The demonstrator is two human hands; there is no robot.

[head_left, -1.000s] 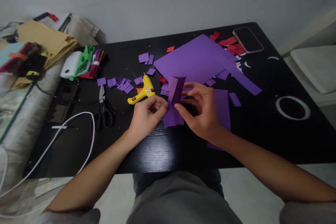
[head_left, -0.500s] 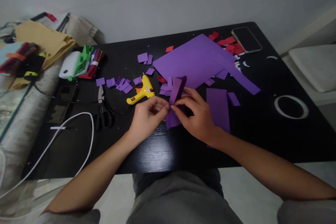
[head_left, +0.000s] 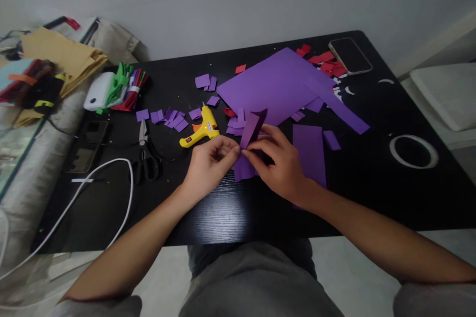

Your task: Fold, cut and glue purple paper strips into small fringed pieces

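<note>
A folded piece of purple paper [head_left: 250, 130] stands up between my two hands near the middle of the table, its lower part spreading below my fingers. My left hand [head_left: 212, 158] pinches its left edge between thumb and fingertips. From the other side my right hand [head_left: 277, 158] is closed on the same paper, thumb and index finger close to the left thumb. A yellow glue gun [head_left: 203, 129] lies just beyond my left hand. To the right of my right hand is a flat purple sheet [head_left: 308, 151], partly under the forearm.
A large purple sheet [head_left: 267, 84] lies beyond my hands, with small folded purple pieces [head_left: 174, 120] to its left. Black-handled scissors [head_left: 147, 156] and a white cable [head_left: 130, 193] are at left. A phone [head_left: 350, 56], red paper scraps [head_left: 330, 65] and a white ring [head_left: 413, 151] lie right.
The standing part of the purple paper leans very slightly further right. Both hands keep their grip in nearly the same place.
</note>
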